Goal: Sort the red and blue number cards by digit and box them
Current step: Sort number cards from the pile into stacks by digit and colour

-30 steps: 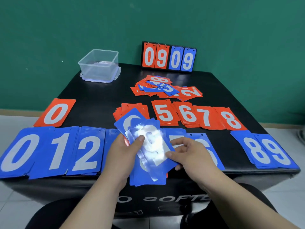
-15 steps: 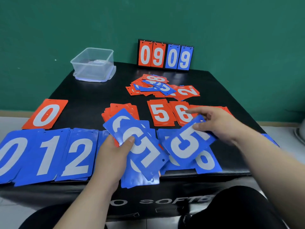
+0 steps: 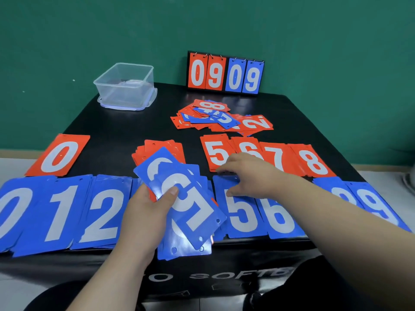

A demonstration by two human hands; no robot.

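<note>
Black table (image 3: 125, 131) against a green wall, cards all over it. Left hand (image 3: 146, 212) grips a fanned stack of blue cards (image 3: 190, 212) over the near edge, with the thumb clamped on the top one, a tilted 5. Right hand (image 3: 249, 176) reaches across with fingers stretched flat on the top end of the blue 5 pile (image 3: 241, 212), pinching nothing. Blue piles line the near edge, and the red piles (image 3: 265, 156) sit just behind. The mixed heap (image 3: 220, 118) lies further back, and the clear box (image 3: 125, 86) stands at the far left corner, well apart from both hands.
</note>
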